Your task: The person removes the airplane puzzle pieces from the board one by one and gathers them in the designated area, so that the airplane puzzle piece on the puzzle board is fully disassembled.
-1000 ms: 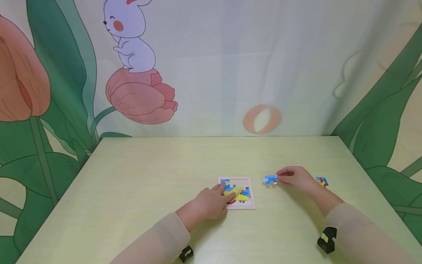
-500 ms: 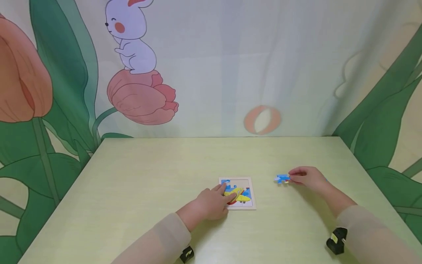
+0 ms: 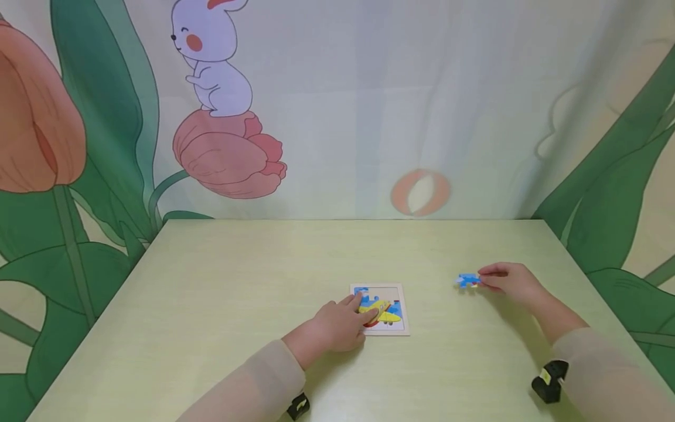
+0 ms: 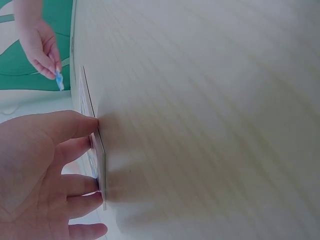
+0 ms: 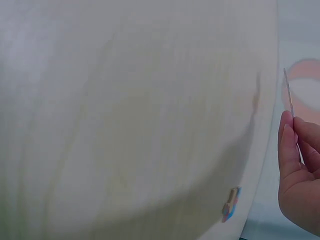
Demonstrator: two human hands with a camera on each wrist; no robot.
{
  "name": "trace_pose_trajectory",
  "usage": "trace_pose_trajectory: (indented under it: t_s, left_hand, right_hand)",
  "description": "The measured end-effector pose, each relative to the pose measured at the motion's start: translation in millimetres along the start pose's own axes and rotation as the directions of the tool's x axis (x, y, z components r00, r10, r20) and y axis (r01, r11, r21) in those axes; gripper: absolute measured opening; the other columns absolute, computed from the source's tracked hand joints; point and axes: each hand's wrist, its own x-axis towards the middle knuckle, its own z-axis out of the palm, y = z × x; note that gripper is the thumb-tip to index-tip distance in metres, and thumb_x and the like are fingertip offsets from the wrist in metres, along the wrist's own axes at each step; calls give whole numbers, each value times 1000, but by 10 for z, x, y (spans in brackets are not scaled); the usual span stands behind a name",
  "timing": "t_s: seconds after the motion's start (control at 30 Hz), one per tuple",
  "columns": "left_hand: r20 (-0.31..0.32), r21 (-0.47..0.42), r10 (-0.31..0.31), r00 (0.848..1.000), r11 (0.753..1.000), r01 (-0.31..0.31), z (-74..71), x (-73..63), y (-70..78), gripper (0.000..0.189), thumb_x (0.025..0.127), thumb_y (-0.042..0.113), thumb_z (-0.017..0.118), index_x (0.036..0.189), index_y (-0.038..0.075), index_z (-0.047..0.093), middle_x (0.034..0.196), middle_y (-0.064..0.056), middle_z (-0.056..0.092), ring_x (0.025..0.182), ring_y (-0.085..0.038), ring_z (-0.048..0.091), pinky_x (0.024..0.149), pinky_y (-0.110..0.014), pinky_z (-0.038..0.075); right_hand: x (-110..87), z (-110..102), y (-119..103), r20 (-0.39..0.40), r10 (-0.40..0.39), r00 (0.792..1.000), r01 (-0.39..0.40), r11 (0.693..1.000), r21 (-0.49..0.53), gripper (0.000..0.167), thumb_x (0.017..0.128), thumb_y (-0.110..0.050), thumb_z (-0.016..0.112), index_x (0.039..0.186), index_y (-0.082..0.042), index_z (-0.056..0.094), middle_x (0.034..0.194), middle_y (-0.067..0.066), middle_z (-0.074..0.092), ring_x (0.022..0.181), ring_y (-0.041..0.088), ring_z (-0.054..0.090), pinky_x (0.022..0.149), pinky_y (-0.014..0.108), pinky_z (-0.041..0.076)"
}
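Observation:
My left hand (image 3: 337, 325) rests on a small square jigsaw puzzle board (image 3: 377, 285) with a pale frame, its index finger and thumb stretched over the picture. A yellow airplane on blue (image 3: 381, 313) shows there, and bare backing shows in the upper part. In the left wrist view, the fingertips (image 4: 94, 187) lie against the thin board. Off to the right, my right hand (image 3: 510, 282) pinches a blue jigsaw piece (image 3: 467, 280) between thumb and fingers, held above the table. From the right wrist this piece (image 5: 289, 90) appears edge-on.
Another jigsaw piece (image 5: 231, 205) lies on the table below my right hand; in the head view the hand and forearm hide it. The pale wooden table (image 3: 253, 264) ends at a printed curtain (image 3: 327, 146) behind.
My right hand has moved to the right, away from the board, carrying the blue jigsaw piece. The piece on the table became hidden behind it. My left hand has stayed on the board.

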Motion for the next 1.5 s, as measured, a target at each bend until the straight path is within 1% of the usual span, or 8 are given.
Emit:
trace_pose_trajectory:
  t_s: [0.2,0.37,0.47,0.6,1.0,1.17,1.4,1.5]
  left_hand:
    - [-5,3,2,1000,1000,-2,4,3,-11,53,94,35,46,145,36,31,152,-7,24,137,-21,27,99,-43,38]
    - [-8,-2,3,1000,1000,-3,-1,-1,-13,53,94,35,46,145,36,31,152,-7,23,137,-22,27,99,-43,38]
    - [-7,-4,2,1000,1000,-2,-3,-4,-13,53,94,36,46,145,36,31,152,-7,24,137,-22,27,99,-43,38]
    - [-9,-3,5,1000,1000,-5,-4,-4,-15,54,94,35,47,145,36,31,152,-8,24,137,-22,27,99,-43,38]
    - [-11,-13,4,1000,1000,-4,-13,-16,-5,53,94,34,46,145,36,32,152,-8,23,137,-21,27,99,-43,37]
    - [-12,-14,0,1000,1000,0,-8,-12,-6,53,94,35,47,145,35,32,152,-8,23,137,-22,26,99,-43,37]
    - [-9,-28,-6,1000,1000,6,3,-7,-12,54,94,36,47,145,36,31,153,-7,22,137,-21,25,100,-44,36]
    - [-7,-32,-7,1000,999,7,5,-9,-13,54,94,36,47,145,36,31,153,-7,23,137,-21,25,101,-44,36]
  right_hand:
    - [21,-68,-19,-13,-3,1000,3,1000,19,40,92,-13,59,120,14,51,106,18,62,94,22,64,77,26,52]
    - [15,-78,19,-20,21,1000,-22,997,-75,37,91,-15,61,118,11,54,109,20,60,91,20,60,75,26,51]
    - [-4,-77,37,-18,29,999,-31,992,-125,35,91,-15,61,116,10,56,110,22,59,92,23,56,76,29,51]
    - [-17,-86,81,-15,31,999,-33,987,-156,31,91,-10,60,113,11,56,107,23,59,92,27,55,77,32,51]
    - [31,-82,197,-14,94,996,-94,976,-196,28,90,-9,61,111,9,58,103,20,59,87,25,54,73,29,51]
    - [50,-74,195,-24,88,996,-91,969,-228,27,89,-8,62,110,8,59,102,21,59,86,26,53,73,30,49]
    - [46,-81,178,-16,18,1000,-21,969,-247,25,88,-6,62,106,11,59,96,19,61,81,25,53,69,29,49]
    - [31,-87,153,-37,10,999,-19,967,-253,26,89,-7,60,108,11,58,99,22,60,84,28,54,73,34,50]
